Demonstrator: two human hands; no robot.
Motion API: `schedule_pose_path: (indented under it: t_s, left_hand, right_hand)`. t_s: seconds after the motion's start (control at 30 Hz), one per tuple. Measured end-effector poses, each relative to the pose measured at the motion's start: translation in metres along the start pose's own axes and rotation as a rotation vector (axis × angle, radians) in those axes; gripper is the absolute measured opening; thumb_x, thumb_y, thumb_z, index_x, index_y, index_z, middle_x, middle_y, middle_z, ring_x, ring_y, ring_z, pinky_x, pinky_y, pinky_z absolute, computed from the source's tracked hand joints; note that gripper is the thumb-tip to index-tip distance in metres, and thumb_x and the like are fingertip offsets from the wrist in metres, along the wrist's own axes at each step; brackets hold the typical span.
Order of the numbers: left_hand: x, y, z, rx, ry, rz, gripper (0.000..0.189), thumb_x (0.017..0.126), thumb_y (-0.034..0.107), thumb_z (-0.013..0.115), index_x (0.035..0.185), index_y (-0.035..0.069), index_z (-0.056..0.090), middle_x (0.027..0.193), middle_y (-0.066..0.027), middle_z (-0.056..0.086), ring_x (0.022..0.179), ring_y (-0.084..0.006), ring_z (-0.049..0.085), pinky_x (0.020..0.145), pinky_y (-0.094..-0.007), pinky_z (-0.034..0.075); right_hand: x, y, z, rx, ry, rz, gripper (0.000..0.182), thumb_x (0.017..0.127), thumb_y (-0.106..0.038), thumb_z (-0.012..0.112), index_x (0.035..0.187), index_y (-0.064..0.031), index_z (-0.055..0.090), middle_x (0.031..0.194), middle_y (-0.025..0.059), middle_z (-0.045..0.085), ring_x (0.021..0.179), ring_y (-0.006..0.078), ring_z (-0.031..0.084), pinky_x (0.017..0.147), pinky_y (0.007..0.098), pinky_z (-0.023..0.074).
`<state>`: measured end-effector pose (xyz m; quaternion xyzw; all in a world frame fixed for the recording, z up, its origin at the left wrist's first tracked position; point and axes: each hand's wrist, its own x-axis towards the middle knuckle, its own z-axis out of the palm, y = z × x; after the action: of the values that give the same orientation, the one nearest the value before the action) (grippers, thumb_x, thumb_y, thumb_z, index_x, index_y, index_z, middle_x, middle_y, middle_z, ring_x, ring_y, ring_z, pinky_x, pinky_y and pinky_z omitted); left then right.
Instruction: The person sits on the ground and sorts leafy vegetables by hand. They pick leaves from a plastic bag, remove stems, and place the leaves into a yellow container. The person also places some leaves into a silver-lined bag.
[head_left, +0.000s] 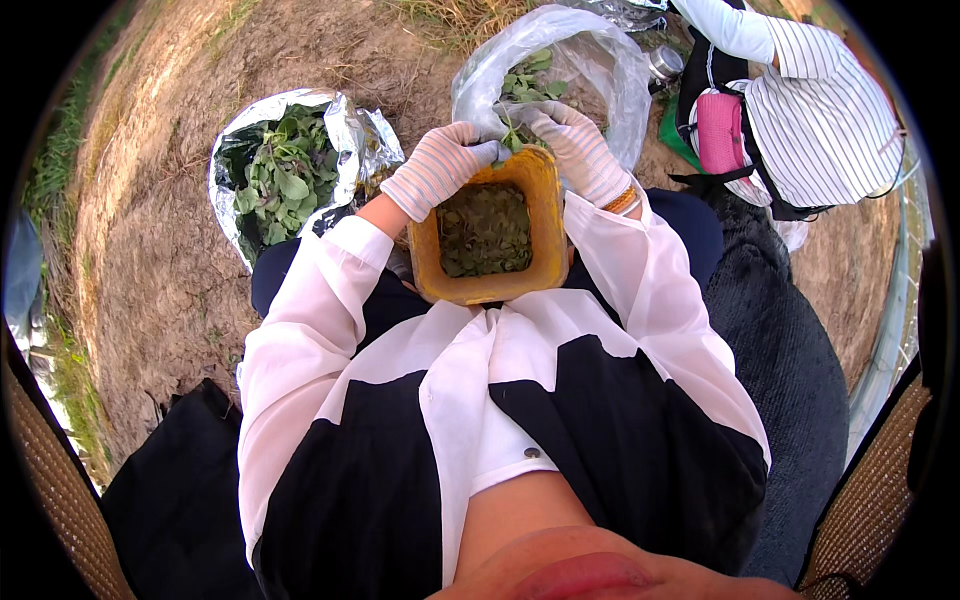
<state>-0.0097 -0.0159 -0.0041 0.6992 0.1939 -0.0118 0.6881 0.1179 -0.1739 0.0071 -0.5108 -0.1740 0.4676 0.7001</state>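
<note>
Both my hands wear striped knit gloves with grey fingers and meet above the far rim of a square yellow plastic bucket (489, 287). Between their fingertips is a small green leafy sprig (512, 140). My left hand (450, 161) grips it from one side, and my right hand (574, 146) touches it from the other. Cut leaves (484, 229) lie deep inside the bucket, which stands between my knees. Beyond my hands, a clear plastic bag (634, 90) stands with its mouth wide, holding leafy stems (531, 82). A foil-lined bag (225, 161) full of leafy plants (289, 176) is at the left.
A person in a striped top (817, 127) sits close at the upper right, with a pink bundle (720, 133) beside them. A metal container (665, 63) is near the clear bag. Black cloth (176, 502) lies on the dry soil (157, 300) at the lower left.
</note>
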Motion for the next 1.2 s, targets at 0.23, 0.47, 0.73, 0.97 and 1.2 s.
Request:
schedule_pose_path:
  t_s: [0.23, 0.47, 0.73, 0.97, 1.2]
  left_hand:
    - [-0.006, 0.008, 0.002, 0.006, -0.063, -0.038, 0.025, 0.087, 0.012, 0.069, 0.11, 0.001, 0.069, 0.093, 0.0, 0.069, 0.085, -0.0057, 0.059, 0.079, -0.0221, 0.048]
    - [-0.005, 0.0, 0.003, 0.03, -0.088, -0.071, 0.023, 0.087, 0.011, 0.068, 0.108, 0.001, 0.07, 0.092, -0.0005, 0.069, 0.084, -0.0063, 0.059, 0.078, -0.0225, 0.049]
    - [0.003, -0.006, -0.008, 0.232, 0.005, 0.022, 0.021, 0.088, 0.014, 0.066, 0.103, 0.001, 0.071, 0.086, -0.0023, 0.069, 0.078, -0.0068, 0.058, 0.073, -0.0242, 0.049]
    - [0.015, 0.006, -0.045, 1.275, 0.187, 0.575, 0.024, 0.077, 0.011, 0.068, 0.101, 0.013, 0.072, 0.084, -0.0079, 0.068, 0.08, -0.0291, 0.063, 0.089, -0.0375, 0.049]
    - [0.016, 0.002, -0.038, 1.519, 0.074, 0.648, 0.019, 0.075, 0.014, 0.067, 0.093, 0.017, 0.071, 0.08, -0.0041, 0.065, 0.086, -0.0233, 0.064, 0.101, -0.0383, 0.043]
  right_hand:
    - [0.006, 0.013, -0.006, 0.007, 0.057, 0.041, 0.022, 0.096, -0.018, 0.06, 0.108, -0.0026, 0.068, 0.098, 0.0034, 0.069, 0.089, 0.0092, 0.062, 0.08, 0.0225, 0.0504]
    - [0.012, 0.028, -0.017, -0.134, 0.054, -0.026, 0.023, 0.096, -0.02, 0.06, 0.108, -0.0016, 0.068, 0.096, 0.0027, 0.069, 0.085, 0.0096, 0.062, 0.08, 0.025, 0.0501]
    - [0.012, 0.016, -0.014, -0.014, 0.293, -0.138, 0.02, 0.096, -0.016, 0.059, 0.109, -0.0025, 0.065, 0.099, 0.0067, 0.069, 0.087, 0.0119, 0.064, 0.083, 0.0257, 0.0523]
    - [-0.009, 0.002, -0.013, -0.34, -0.555, 0.267, 0.037, 0.1, -0.031, 0.053, 0.122, -0.0042, 0.063, 0.108, 0.0115, 0.068, 0.097, 0.0193, 0.066, 0.088, 0.0302, 0.0526]
    - [0.008, 0.026, -0.017, -1.106, 0.003, -0.01, 0.033, 0.089, -0.03, 0.063, 0.114, -0.0083, 0.067, 0.092, 0.0157, 0.069, 0.085, 0.0288, 0.066, 0.08, 0.0366, 0.0514]
